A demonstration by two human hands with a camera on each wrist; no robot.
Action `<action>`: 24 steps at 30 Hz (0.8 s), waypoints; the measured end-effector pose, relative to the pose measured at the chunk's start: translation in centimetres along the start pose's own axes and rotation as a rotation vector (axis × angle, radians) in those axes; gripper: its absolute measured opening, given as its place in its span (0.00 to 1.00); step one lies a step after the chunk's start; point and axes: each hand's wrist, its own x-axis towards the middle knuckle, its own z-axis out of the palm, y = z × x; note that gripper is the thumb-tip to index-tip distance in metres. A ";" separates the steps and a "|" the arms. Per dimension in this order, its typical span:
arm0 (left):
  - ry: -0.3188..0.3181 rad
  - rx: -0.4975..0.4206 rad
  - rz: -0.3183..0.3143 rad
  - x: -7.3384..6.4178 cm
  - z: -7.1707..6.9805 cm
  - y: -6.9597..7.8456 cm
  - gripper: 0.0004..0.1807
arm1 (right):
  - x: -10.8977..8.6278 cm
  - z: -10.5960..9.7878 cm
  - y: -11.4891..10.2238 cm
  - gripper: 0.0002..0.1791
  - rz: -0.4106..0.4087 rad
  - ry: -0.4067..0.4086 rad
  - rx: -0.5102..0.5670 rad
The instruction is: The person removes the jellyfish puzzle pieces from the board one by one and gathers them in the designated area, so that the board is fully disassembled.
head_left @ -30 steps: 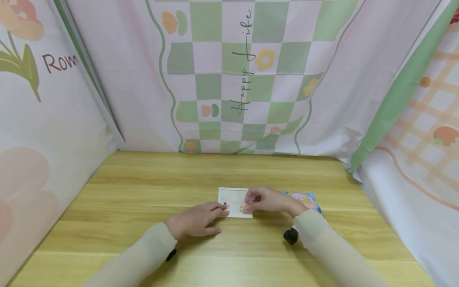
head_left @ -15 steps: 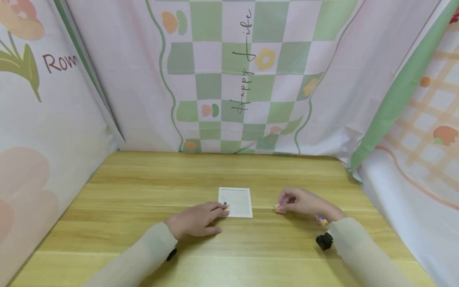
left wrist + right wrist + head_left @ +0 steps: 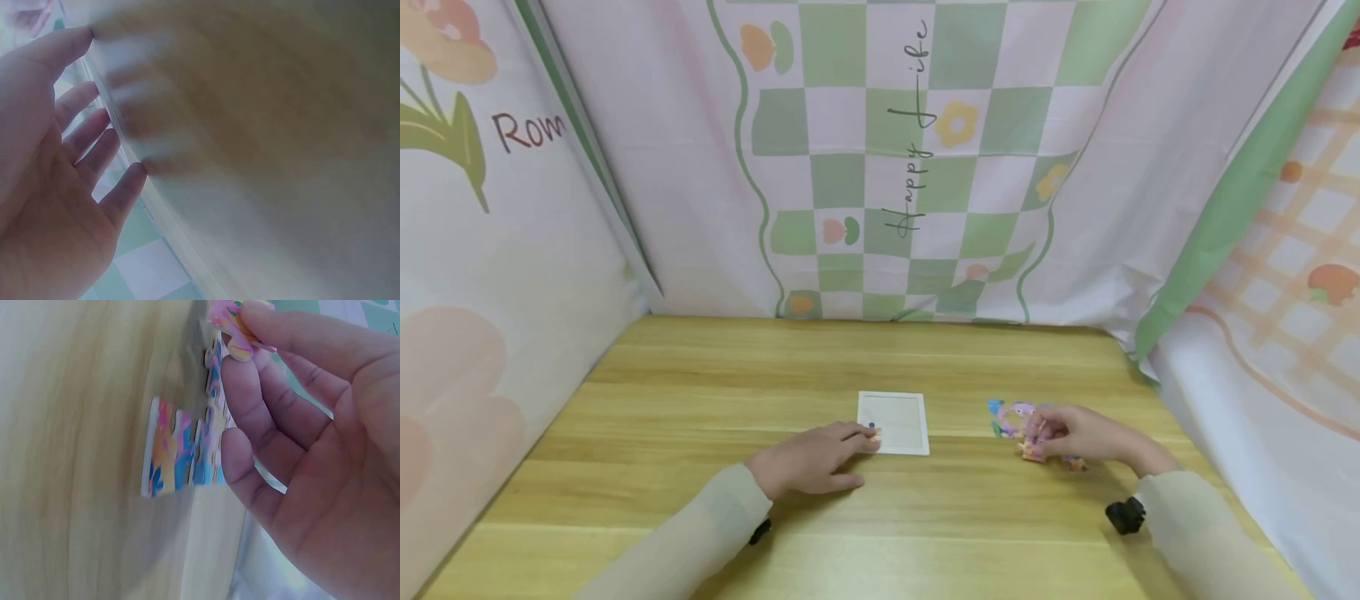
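Note:
My left hand (image 3: 812,460) lies with its fingers extended, fingertips at the lower left corner of a white puzzle tray (image 3: 925,425). A small jigsaw piece (image 3: 876,434) shows beside those fingertips, partly covered. In the left wrist view the fingers of that hand (image 3: 69,169) are spread and only slightly bent. Over at the right, my right hand (image 3: 1086,433) pinches a pink and yellow jigsaw piece (image 3: 231,328) between thumb and fingers. Loose colourful jigsaw pieces (image 3: 1000,421) lie around and under this hand, which hides some of them. One flat-edged piece (image 3: 162,450) shows below the fingers.
The wooden table (image 3: 737,367) carries everything. Patterned curtains (image 3: 887,167) hang along its back and sides. A black wrist camera (image 3: 1125,517) is strapped under the right sleeve (image 3: 1202,517).
My right hand has moved right, away from the tray to the loose pieces, with the jigsaw piece still pinched. The left hand has stayed in place.

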 end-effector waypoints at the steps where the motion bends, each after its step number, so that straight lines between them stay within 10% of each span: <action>1: -0.003 -0.001 -0.002 0.0 0.0 0.0 0.30 | -0.2 0.0 0.1 0.07 0.006 -0.007 0.010; 24: -0.016 0.016 -0.021 0.1 0.2 0.0 0.30 | -0.1 0.4 0.5 0.05 0.137 0.013 -0.011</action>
